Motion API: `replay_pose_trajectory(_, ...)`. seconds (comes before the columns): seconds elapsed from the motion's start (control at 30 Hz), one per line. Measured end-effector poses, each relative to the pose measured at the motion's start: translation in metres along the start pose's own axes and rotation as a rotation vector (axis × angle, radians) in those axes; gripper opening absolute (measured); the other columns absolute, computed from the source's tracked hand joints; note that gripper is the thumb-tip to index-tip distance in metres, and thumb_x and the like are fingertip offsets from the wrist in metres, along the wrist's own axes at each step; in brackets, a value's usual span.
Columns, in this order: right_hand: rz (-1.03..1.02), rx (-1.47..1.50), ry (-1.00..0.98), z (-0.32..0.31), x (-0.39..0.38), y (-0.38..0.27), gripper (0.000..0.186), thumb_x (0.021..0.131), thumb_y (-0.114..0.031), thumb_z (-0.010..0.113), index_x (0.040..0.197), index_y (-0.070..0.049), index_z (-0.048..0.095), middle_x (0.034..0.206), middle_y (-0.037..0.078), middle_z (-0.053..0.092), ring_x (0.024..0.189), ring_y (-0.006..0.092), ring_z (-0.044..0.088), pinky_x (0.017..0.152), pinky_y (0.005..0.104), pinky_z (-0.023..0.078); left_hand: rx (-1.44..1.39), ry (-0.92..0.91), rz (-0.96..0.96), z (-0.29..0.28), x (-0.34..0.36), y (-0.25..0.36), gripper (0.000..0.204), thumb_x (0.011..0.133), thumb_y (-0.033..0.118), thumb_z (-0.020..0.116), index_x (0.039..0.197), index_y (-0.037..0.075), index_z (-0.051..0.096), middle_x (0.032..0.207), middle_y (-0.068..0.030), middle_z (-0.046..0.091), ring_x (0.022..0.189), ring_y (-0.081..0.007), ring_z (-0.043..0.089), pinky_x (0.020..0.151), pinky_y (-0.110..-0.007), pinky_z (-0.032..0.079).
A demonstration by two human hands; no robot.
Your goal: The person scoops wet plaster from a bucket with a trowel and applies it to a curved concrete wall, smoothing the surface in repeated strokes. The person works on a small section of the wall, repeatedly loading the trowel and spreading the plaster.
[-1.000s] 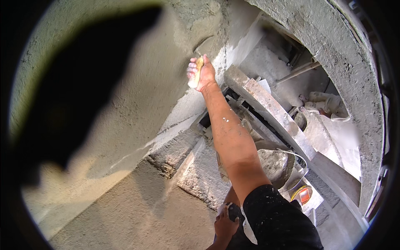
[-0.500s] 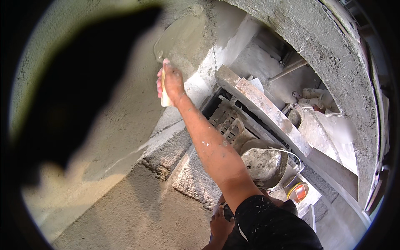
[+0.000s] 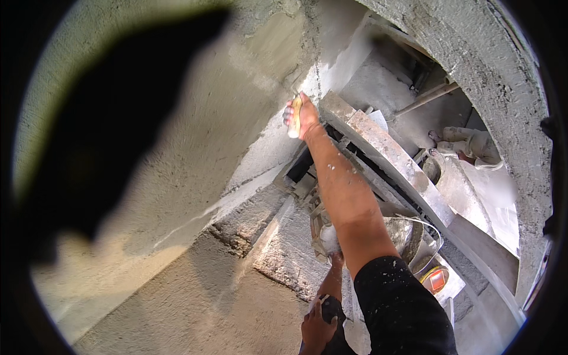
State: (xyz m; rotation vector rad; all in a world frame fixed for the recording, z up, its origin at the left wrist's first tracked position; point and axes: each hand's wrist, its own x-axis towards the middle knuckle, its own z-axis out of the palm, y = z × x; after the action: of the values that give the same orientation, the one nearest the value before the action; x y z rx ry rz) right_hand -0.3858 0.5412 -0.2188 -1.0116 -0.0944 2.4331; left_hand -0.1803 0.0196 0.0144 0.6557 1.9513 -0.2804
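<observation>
My right hand (image 3: 306, 118) is closed around the wooden handle of a trowel (image 3: 296, 109) at the end of my outstretched arm. The trowel's blade is hard to make out against the rendered wall (image 3: 248, 94), by the pale, chalky corner strip. Damp-looking smoothed mortar shows above it. My left hand (image 3: 316, 326) rests on the dark cloth at my bent leg, fingers draped over it with no tool visible. A large dark blurred shape hides much of the left side of the view.
Below are a concrete beam (image 3: 387, 151), a mortar-crusted bucket (image 3: 401, 236), a small yellow-rimmed tub (image 3: 433, 278) and rough steps (image 3: 278, 254). A curved concrete edge (image 3: 491, 71) frames an opening with a pole (image 3: 429, 97) and another person's legs (image 3: 467, 142) beneath.
My right hand with the trowel swung left across the damp patch, then came back right to the corner, ending slightly lower and further right than at first. My left hand stays on my leg.
</observation>
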Motion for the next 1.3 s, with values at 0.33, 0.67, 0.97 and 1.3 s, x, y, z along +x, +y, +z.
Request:
replay_pose_trajectory(0.33,-0.174,-0.102,-0.219,0.086,-0.033,-0.073,0.055,0.106,-0.059,0.036,0.083,-0.012,0.052,0.058,0.001,0.043,0.047,0.018,0.042,0.048,0.0368,0.04,-0.082,0.08,0.036,-0.002,-0.002,0.0,0.09,0.077,0.046,0.078,0.15,0.003,0.047,0.136,-0.0212,0.063,0.118,-0.0411,0.064,0.098,-0.048,0.054)
replay_pose_trajectory(0.67,-0.33,-0.332,0.104,0.162,-0.087,-0.037,0.048,0.11,-0.046,0.04,0.083,-0.008,0.052,0.058,0.006,0.055,0.041,0.0168,0.052,0.036,0.0353,0.048,0.024,0.074,0.045,0.007,-0.005,0.007,0.091,0.076,0.044,0.078,0.15,0.003,0.047,0.136,-0.0202,0.063,0.119,-0.039,0.063,0.098,-0.048,0.055)
replay_pose_trajectory(0.97,-0.33,-0.787,-0.158,0.125,-0.155,0.037,0.053,0.107,-0.05,0.044,0.101,0.001,0.059,0.064,0.011,0.06,0.049,0.0197,0.063,0.043,0.0353,0.051,-0.082,-0.021,-0.07,0.019,-0.015,0.023,0.084,0.08,0.038,0.076,0.151,0.004,0.046,0.143,-0.0194,0.058,0.122,-0.0386,0.06,0.103,-0.046,0.052)
replay_pose_trajectory(1.3,-0.201,-2.102,0.075,-0.263,-0.517,0.111,0.031,0.091,-0.006,0.059,0.121,-0.014,0.061,0.125,0.012,0.058,0.107,0.0309,0.066,0.074,0.0428,0.064,0.291,0.047,0.069,0.058,-0.022,0.044,0.085,0.081,0.034,0.075,0.155,0.01,0.041,0.144,-0.0194,0.055,0.127,-0.0383,0.056,0.107,-0.049,0.048)
